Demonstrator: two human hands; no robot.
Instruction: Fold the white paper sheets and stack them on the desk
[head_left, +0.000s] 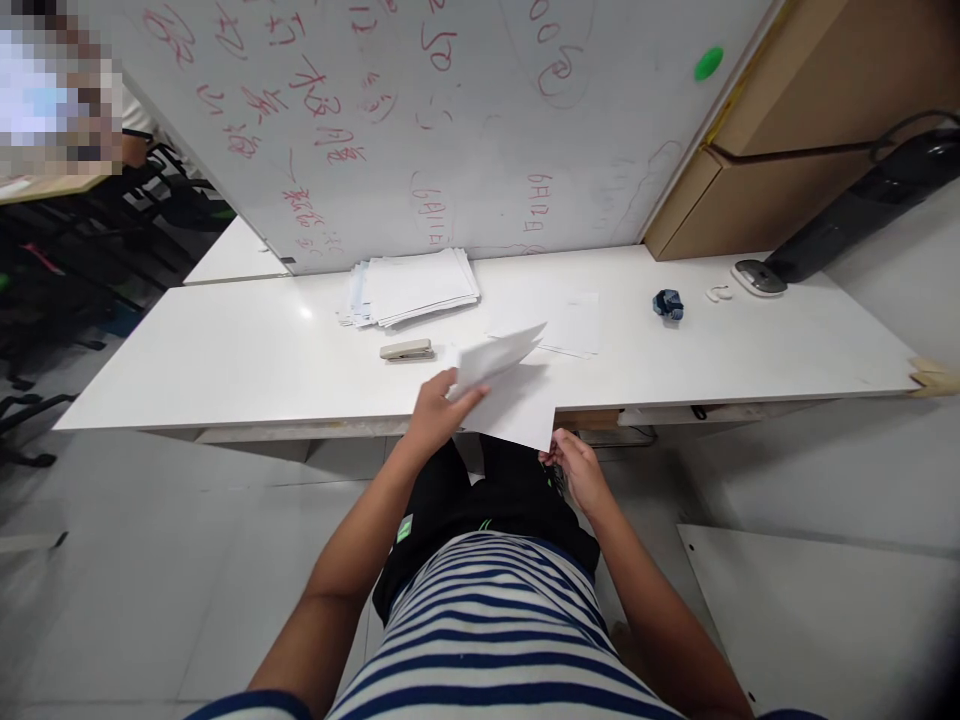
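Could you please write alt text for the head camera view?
A person's left hand holds white paper at the near edge of a white desk, right hand at the paper's corner; a stapler and paper stack lie beyond.

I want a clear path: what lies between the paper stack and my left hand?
The head view shows a beige stapler between the paper stack and your left hand, lying on the white table.
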